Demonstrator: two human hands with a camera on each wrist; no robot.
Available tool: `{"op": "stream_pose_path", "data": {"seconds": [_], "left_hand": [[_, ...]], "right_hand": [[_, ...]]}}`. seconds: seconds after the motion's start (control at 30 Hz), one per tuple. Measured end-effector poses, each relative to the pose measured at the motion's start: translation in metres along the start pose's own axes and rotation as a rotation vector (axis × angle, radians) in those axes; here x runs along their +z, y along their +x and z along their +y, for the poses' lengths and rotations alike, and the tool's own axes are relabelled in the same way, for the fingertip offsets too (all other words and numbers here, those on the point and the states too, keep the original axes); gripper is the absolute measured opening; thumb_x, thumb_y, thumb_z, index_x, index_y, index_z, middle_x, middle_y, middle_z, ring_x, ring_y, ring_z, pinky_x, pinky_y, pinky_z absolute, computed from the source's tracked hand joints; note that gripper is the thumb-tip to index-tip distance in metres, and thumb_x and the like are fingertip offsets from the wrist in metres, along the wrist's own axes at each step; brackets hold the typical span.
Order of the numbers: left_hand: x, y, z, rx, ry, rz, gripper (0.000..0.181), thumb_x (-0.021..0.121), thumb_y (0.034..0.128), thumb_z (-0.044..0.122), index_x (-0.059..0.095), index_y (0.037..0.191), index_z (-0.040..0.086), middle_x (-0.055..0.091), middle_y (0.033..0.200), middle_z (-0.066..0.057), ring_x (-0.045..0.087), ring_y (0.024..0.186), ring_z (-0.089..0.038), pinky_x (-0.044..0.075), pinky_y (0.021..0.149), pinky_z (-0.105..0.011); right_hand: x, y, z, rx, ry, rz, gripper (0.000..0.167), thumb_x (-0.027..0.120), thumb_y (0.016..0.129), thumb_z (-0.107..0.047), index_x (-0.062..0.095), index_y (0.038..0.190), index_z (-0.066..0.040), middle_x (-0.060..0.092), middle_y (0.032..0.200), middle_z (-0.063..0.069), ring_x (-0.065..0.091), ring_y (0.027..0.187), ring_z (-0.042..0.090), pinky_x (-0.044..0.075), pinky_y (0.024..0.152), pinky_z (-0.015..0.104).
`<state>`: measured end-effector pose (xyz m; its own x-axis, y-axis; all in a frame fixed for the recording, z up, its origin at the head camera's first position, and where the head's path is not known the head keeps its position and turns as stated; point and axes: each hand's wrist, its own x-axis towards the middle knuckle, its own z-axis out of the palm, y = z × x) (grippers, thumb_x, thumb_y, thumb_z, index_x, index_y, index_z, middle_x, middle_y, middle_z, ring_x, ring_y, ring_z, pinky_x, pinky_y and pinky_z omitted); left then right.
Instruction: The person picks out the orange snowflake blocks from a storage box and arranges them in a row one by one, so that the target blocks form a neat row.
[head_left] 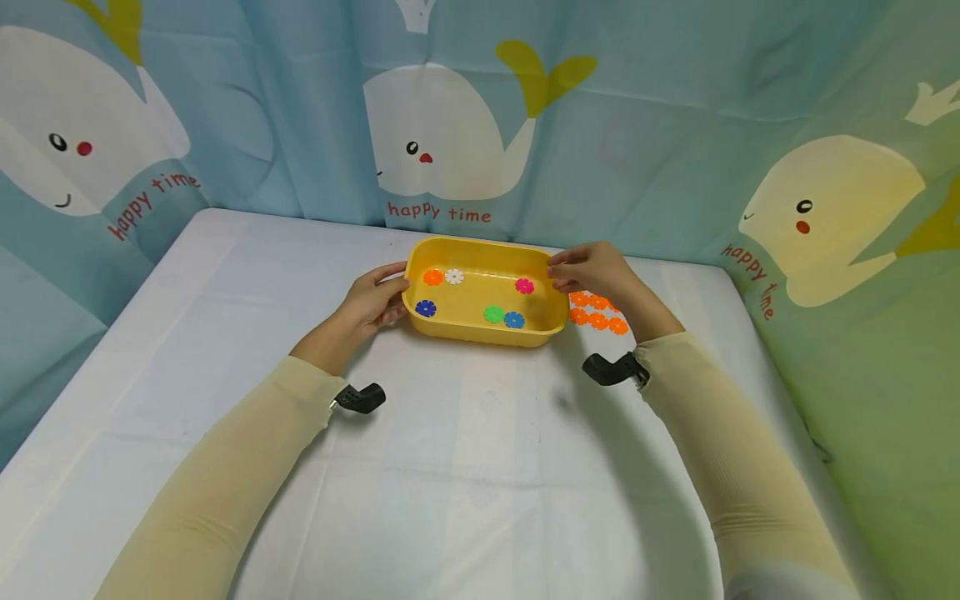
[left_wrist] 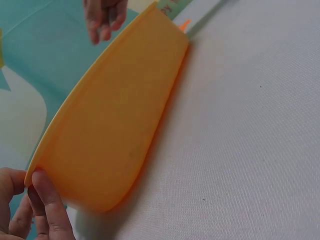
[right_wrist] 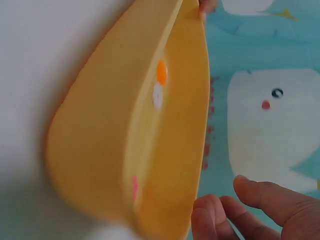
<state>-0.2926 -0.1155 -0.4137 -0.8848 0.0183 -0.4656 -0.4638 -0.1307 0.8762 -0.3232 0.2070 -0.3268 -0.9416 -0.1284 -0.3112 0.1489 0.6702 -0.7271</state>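
Observation:
A yellow plastic basin [head_left: 480, 335] stands on the white tabletop. Inside it lie several small flower-shaped discs, among them an orange disc [head_left: 432, 277], a white disc [head_left: 454, 277], a pink disc [head_left: 524, 286], and a green disc [head_left: 493, 314]. My left hand [head_left: 371, 302] pinches the basin's left rim, thumb on one side and fingers on the other, as the left wrist view shows. At the right rim hovers my right hand [head_left: 596, 271]. Its thumb [right_wrist: 265, 196] stands apart from the fingers, with nothing held between them; whether a fingertip touches the rim I cannot tell.
Several orange flower-shaped discs [head_left: 597, 321] lie in rows on the table, right of the basin and partly hidden by the right forearm. A blue-green curtain [head_left: 300, 125] printed with whales hangs behind the table and along its sides. Black wrist mounts [head_left: 362, 398] jut from both sleeves.

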Motion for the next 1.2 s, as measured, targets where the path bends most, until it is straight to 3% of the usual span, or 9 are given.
{"op": "stream_pose_path", "data": {"seconds": [0.1, 0.27, 0.47, 0.63, 0.8, 1.1, 1.2], "left_hand": [[-0.001, 0.001, 0.0, -0.003, 0.0, 0.0, 0.045, 0.059, 0.0991, 0.022, 0.05, 0.143, 0.027, 0.058, 0.11, -0.009, 0.052, 0.058, -0.011, 0.043, 0.047, -0.014], [-0.001, 0.002, 0.0, -0.001, -0.006, 0.003, 0.044, 0.059, 0.099, 0.022, 0.051, 0.142, 0.027, 0.059, 0.112, -0.009, 0.052, 0.057, -0.011, 0.042, 0.047, -0.014], [-0.001, 0.001, -0.001, 0.0, -0.002, -0.015, 0.045, 0.058, 0.0995, 0.023, 0.049, 0.143, 0.026, 0.058, 0.11, -0.01, 0.049, 0.054, -0.009, 0.041, 0.047, -0.013], [-0.001, 0.001, -0.003, 0.001, -0.004, -0.013, 0.045, 0.058, 0.0994, 0.022, 0.049, 0.144, 0.026, 0.058, 0.108, -0.009, 0.05, 0.054, -0.009, 0.042, 0.047, -0.013], [-0.002, 0.001, -0.003, 0.014, -0.011, -0.019, 0.045, 0.058, 0.0993, 0.021, 0.049, 0.144, 0.024, 0.058, 0.107, -0.01, 0.049, 0.053, -0.009, 0.042, 0.046, -0.013], [-0.004, 0.003, -0.002, 0.023, -0.001, -0.04, 0.046, 0.057, 0.0996, 0.021, 0.048, 0.145, 0.024, 0.058, 0.115, -0.011, 0.051, 0.054, -0.008, 0.042, 0.047, -0.013], [-0.003, 0.003, -0.002, 0.03, 0.002, -0.051, 0.047, 0.057, 0.0995, 0.02, 0.047, 0.145, 0.023, 0.058, 0.116, -0.012, 0.051, 0.054, -0.008, 0.042, 0.047, -0.013]], "right_hand": [[0.015, 0.009, -0.014, -0.03, 0.038, -0.016, 0.039, 0.065, 0.095, -0.018, 0.061, 0.127, 0.005, 0.063, 0.124, 0.025, 0.071, 0.095, 0.023, 0.054, 0.092, 0.038], [0.04, 0.023, -0.032, -0.09, 0.092, -0.046, 0.037, 0.068, 0.093, -0.012, 0.063, 0.124, 0.007, 0.067, 0.118, 0.024, 0.071, 0.082, 0.016, 0.056, 0.089, 0.037], [0.073, 0.039, -0.044, -0.113, 0.182, -0.085, 0.036, 0.068, 0.092, -0.008, 0.063, 0.123, 0.008, 0.067, 0.117, 0.022, 0.068, 0.1, 0.031, 0.053, 0.095, 0.043], [0.096, 0.051, -0.051, -0.092, 0.194, -0.11, 0.036, 0.071, 0.09, -0.009, 0.065, 0.122, 0.006, 0.066, 0.118, 0.02, 0.067, 0.103, 0.031, 0.054, 0.093, 0.039], [0.114, 0.062, -0.055, -0.073, 0.201, -0.089, 0.035, 0.073, 0.088, -0.011, 0.067, 0.12, 0.003, 0.068, 0.116, 0.017, 0.068, 0.1, 0.028, 0.056, 0.089, 0.033], [0.137, 0.073, -0.055, -0.154, 0.058, 0.029, 0.033, 0.076, 0.087, -0.016, 0.071, 0.116, -0.002, 0.072, 0.105, 0.013, 0.066, 0.085, 0.023, 0.056, 0.08, 0.025], [0.141, 0.076, -0.057, -0.149, 0.047, 0.054, 0.033, 0.076, 0.087, -0.016, 0.07, 0.117, -0.002, 0.072, 0.106, 0.012, 0.064, 0.082, 0.021, 0.055, 0.076, 0.023]]}}
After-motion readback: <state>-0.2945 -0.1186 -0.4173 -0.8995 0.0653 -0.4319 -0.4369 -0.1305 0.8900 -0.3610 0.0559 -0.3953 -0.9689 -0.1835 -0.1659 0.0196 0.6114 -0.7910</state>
